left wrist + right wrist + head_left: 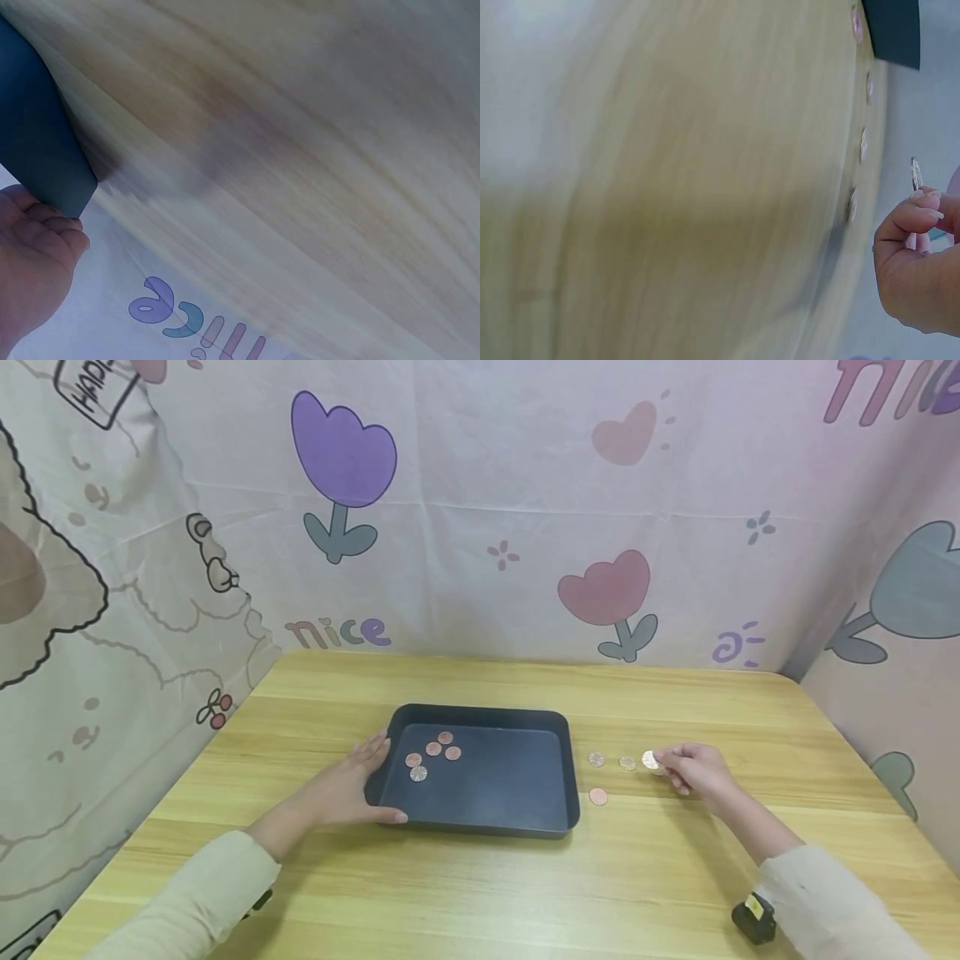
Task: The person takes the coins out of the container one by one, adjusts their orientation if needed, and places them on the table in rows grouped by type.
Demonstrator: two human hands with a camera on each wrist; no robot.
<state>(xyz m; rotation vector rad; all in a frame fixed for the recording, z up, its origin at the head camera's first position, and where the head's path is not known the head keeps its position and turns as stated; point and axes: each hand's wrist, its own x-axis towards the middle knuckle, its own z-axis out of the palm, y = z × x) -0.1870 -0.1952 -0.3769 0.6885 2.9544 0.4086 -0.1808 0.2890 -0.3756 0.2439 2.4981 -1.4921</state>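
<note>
My right hand [697, 770] pinches a silver-coloured coin [916, 172] between thumb and fingertips, raised over the table to the right of the tray. Its flat face catches the light in the head view. At the left end of a dark baking tray [495, 825], my left hand [341, 789] holds the corner, with the fingers along the left wall and the thumb at the front rim. Inside the tray's left half lie several copper-coloured coins [452, 753] and a silver-coloured coin [418, 773].
Between tray and right hand, silver-coloured coins [596, 760] lie in a row on the wooden table [480, 893]. One more coin [852, 206] lies below the pinched one. A copper-coloured coin [597, 797] sits nearer the front. Behind the table hangs a printed cloth [465, 593].
</note>
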